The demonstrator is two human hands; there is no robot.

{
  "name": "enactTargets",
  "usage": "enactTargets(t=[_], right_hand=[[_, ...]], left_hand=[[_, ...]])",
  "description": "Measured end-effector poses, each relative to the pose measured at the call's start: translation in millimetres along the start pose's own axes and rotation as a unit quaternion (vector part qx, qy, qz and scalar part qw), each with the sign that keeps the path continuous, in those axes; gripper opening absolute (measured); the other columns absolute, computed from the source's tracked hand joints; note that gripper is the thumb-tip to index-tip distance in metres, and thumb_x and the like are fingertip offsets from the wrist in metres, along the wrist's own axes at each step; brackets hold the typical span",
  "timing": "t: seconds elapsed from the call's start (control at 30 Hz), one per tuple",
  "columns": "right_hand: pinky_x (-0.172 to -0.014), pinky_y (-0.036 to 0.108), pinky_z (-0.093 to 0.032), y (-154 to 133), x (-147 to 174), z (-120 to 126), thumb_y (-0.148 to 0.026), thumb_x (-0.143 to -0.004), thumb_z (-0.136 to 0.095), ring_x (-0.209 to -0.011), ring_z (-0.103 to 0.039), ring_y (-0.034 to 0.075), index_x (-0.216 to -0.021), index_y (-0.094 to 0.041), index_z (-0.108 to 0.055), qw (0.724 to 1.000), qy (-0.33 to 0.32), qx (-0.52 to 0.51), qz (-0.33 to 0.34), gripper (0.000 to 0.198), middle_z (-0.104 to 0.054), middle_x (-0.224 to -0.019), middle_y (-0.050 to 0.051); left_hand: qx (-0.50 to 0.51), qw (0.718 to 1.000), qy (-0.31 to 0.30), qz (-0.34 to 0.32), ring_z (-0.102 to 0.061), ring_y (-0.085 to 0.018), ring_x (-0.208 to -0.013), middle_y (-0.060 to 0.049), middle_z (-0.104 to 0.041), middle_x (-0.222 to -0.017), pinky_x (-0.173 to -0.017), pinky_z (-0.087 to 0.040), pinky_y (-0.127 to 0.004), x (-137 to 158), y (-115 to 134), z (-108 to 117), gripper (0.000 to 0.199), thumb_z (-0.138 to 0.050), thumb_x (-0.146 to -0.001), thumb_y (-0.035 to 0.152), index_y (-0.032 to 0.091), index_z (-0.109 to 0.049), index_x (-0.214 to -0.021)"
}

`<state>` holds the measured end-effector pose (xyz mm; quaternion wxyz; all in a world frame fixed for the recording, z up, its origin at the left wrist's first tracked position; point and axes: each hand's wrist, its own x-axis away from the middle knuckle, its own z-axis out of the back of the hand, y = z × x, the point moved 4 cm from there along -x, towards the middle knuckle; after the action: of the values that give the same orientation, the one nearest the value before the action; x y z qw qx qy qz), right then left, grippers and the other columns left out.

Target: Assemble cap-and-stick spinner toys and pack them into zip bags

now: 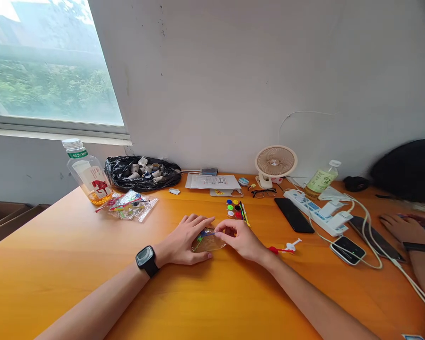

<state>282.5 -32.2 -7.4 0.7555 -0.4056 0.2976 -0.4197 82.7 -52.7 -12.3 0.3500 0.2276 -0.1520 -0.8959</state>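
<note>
A small clear plastic bag lies on the table with green and blue pieces inside. My left hand rests over its left side, fingers stretched out and flat, thumb along the near edge. At the bag's far right, the thumb and forefinger of my right hand pinch a thin blue plastic piece; part of it is hidden by the fingers. Just beyond are several round coloured caps and thin coloured sticks. Red and white plastic pieces lie right of my right wrist.
Packed plastic bags and a large bottle stand left. Behind are a black bag of scraps, papers, glasses and a fan. A phone, power strip and cables are right, near another person's hand.
</note>
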Motion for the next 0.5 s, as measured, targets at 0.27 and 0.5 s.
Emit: enactTargets(t=[0.27,0.5], right_hand=[[-0.053,0.025,-0.031,9.5,-6.2,1.1,-0.053,-0.088,-0.074,-0.058,-0.043,0.011,-0.100,-0.017,-0.080,0.999,-0.016,-0.033,-0.021,0.038,-0.066,-0.075,0.001],[-0.060,0.028,-0.038,-7.4,36.9,97.3,-0.050,-0.097,-0.060,-0.066,-0.053,0.017,-0.102,-0.024,-0.078,0.975,-0.018,0.214,-0.056,0.032,-0.069,-0.080,0.003]], left_hand=[[0.009,1.000,0.007,0.004,-0.051,-0.035,-0.123,-0.011,-0.058,-0.141,-0.108,-0.044,-0.052,-0.4,0.0,0.9,0.086,-0.072,-0.087,0.055,0.029,-0.033,-0.160],[0.004,1.000,0.005,0.009,-0.052,-0.035,-0.120,-0.012,-0.059,-0.139,-0.107,-0.043,-0.052,-0.7,2.5,3.4,0.088,-0.073,-0.087,0.054,0.030,-0.033,-0.161]])
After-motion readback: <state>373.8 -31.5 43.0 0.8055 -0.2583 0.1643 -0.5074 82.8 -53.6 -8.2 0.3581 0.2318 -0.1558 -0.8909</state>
